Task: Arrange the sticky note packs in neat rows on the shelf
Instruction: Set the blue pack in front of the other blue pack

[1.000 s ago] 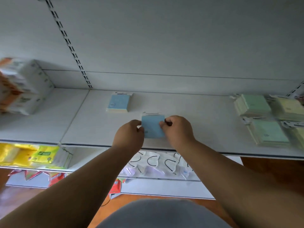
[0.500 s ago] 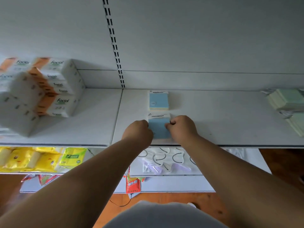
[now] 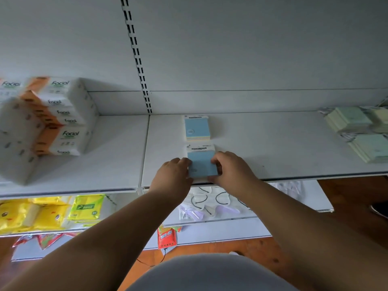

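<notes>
A blue sticky note pack (image 3: 202, 164) lies flat near the front edge of the white shelf (image 3: 273, 156), held from both sides. It is a square pad with a pale blue top sheet and a white header card along its far edge, printed with a dark label too small to read. The left hand (image 3: 172, 177) grips the pack's left edge, its fingers (image 3: 184, 161) curled against the side; the right hand (image 3: 230, 169) grips the right edge, fingers (image 3: 216, 159) bent over the top and the thumb along the near corner. A second blue pack (image 3: 197, 128) sits further back on the shelf, directly behind the held one and lined up with it, a narrow strip of bare shelf between them; its side shows layers of blue and yellow paper beneath the same kind of white header. At the far right of the shelf are green sticky note packs (image 3: 348, 119) and (image 3: 371, 147), stacked loosely and at a slight angle. On the neighbouring shelf section to the left stand facial tissue packs (image 3: 56, 116) in white and orange wrapping. Below, a lower shelf holds yellow packets (image 3: 44, 211) and clear bags with white items and black loops (image 3: 212, 201).
</notes>
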Action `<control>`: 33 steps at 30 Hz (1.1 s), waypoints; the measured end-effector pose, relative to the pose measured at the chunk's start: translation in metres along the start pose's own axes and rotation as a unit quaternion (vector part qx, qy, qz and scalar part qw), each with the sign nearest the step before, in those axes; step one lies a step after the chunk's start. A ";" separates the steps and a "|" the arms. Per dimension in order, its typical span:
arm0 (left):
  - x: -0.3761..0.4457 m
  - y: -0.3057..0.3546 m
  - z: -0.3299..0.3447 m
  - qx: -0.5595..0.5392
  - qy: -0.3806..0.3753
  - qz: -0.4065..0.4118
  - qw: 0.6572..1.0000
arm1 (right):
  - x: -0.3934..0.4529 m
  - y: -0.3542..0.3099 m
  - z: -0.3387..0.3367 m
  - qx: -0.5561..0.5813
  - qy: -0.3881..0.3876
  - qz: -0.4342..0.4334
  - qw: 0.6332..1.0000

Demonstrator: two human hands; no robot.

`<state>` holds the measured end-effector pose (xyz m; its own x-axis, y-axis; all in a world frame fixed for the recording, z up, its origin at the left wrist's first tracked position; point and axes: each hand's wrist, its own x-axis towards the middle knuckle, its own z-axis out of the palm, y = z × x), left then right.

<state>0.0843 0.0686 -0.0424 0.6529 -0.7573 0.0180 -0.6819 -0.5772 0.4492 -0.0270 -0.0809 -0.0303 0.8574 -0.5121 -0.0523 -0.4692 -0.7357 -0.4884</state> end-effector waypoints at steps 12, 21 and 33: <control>0.006 -0.006 -0.007 -0.042 -0.007 -0.021 0.999 | 0.001 0.002 0.005 0.043 0.020 -0.006 0.999; 0.003 -0.008 -0.006 -0.047 -0.014 -0.016 0.999 | -0.005 0.002 0.007 0.026 0.030 -0.019 0.999; 0.002 -0.006 -0.008 0.003 -0.021 -0.005 1.000 | -0.004 0.001 -0.001 0.012 -0.003 -0.025 1.000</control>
<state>0.0920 0.0724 -0.0380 0.6444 -0.7643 -0.0244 -0.6782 -0.5859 0.4435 -0.0310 -0.0794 -0.0299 0.8805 -0.4730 -0.0329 -0.4216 -0.7494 -0.5106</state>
